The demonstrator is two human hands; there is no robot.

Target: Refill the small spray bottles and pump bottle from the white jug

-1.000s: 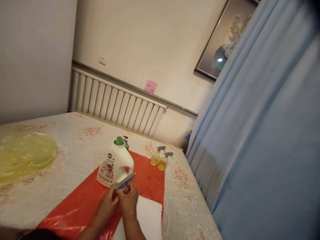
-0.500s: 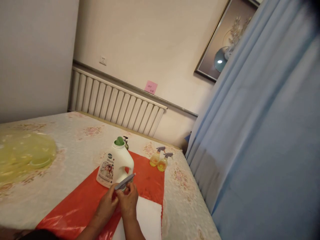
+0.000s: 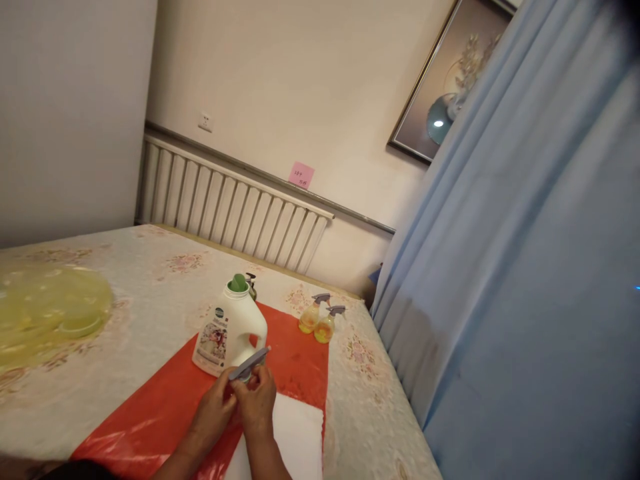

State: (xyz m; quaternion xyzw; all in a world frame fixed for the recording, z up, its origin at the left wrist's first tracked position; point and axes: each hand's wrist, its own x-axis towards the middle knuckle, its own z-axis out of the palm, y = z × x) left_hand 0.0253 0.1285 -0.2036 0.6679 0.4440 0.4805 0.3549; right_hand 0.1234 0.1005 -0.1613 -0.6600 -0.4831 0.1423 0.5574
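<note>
Close together in front of me, my left hand (image 3: 215,407) and my right hand (image 3: 257,400) are both closed on a spray bottle, whose grey trigger head (image 3: 249,365) sticks out above the fingers. My hands hide the bottle's body. Just beyond them a large white jug (image 3: 225,333) with a flowered label stands upright on a red plastic sheet (image 3: 165,400); a green cap or funnel (image 3: 239,283) sits in its mouth. To the right, two small spray bottles (image 3: 324,328) with yellow liquid and grey heads stand side by side.
Under my right forearm lies a white sheet (image 3: 300,433). A dark-headed bottle (image 3: 251,280) shows partly behind the jug. A clear yellow plastic bundle (image 3: 55,307) rests at left on the flowered tablecloth (image 3: 145,287). Beyond are a radiator (image 3: 225,200) and a blue curtain (image 3: 500,267).
</note>
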